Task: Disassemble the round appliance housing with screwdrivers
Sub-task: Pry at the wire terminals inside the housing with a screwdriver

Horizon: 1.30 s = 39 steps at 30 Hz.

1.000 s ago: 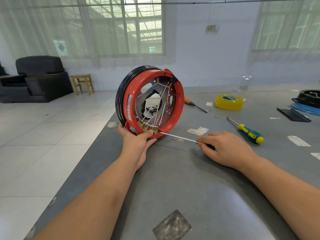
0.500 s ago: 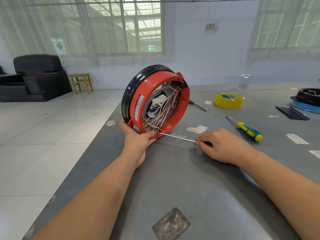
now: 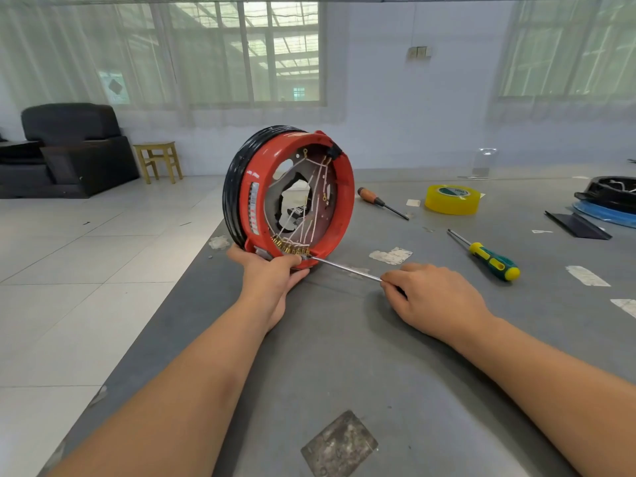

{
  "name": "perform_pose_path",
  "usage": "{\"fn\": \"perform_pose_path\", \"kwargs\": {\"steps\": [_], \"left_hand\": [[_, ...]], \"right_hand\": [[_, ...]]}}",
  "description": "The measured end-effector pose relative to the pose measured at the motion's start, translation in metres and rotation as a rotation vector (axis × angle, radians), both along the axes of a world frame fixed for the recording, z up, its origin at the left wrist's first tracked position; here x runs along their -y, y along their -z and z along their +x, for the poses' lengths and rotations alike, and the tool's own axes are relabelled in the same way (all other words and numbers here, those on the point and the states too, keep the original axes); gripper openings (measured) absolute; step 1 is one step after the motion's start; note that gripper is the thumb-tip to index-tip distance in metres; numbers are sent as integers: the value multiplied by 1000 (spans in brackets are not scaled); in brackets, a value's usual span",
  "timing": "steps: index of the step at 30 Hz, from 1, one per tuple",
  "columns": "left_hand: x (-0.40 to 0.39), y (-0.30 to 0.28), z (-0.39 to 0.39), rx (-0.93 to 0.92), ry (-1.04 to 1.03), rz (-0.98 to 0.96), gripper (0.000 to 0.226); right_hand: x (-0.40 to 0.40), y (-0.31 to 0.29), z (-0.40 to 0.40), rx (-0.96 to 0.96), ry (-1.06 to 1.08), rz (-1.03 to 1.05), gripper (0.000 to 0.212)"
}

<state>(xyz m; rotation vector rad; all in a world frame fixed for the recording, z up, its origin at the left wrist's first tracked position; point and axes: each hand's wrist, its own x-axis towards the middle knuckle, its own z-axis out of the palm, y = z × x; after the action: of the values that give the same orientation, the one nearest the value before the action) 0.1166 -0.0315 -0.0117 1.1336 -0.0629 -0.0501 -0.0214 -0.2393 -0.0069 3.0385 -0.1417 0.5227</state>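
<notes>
The grey bench [image 3: 344,356] carries the round red housing [image 3: 340,215], standing on edge near its left side, open face turned right. The left hand [image 3: 272,280] grips its bottom rim. The right hand [image 3: 437,301] grasps a screwdriver [image 3: 344,268], shaft running leftward, tip at the brass terminals [image 3: 292,247].
</notes>
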Motion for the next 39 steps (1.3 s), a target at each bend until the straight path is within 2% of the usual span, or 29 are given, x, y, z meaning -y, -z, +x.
{"fn": "perform_pose_path", "kwargs": {"steps": [11, 18, 26, 32, 39], "left_hand": [[-7, -3, 5, -131, -87, -235, 59], [-5, -1, 5, -126, -126, -270, 58], [-6, -1, 4, -139, -78, -295, 57], [-13, -1, 2, -118, -21, -280, 57], [-16, -1, 1, -64, 25, -236, 72]], "right_hand": [[-32, 6, -1, 88, 32, -12, 39], [-45, 9, 1, 94, 67, 61, 36], [-49, 4, 0, 67, 57, 142, 34], [-22, -7, -1, 40, 13, 32, 35], [-2, -5, 1, 57, -9, -24, 38]]}}
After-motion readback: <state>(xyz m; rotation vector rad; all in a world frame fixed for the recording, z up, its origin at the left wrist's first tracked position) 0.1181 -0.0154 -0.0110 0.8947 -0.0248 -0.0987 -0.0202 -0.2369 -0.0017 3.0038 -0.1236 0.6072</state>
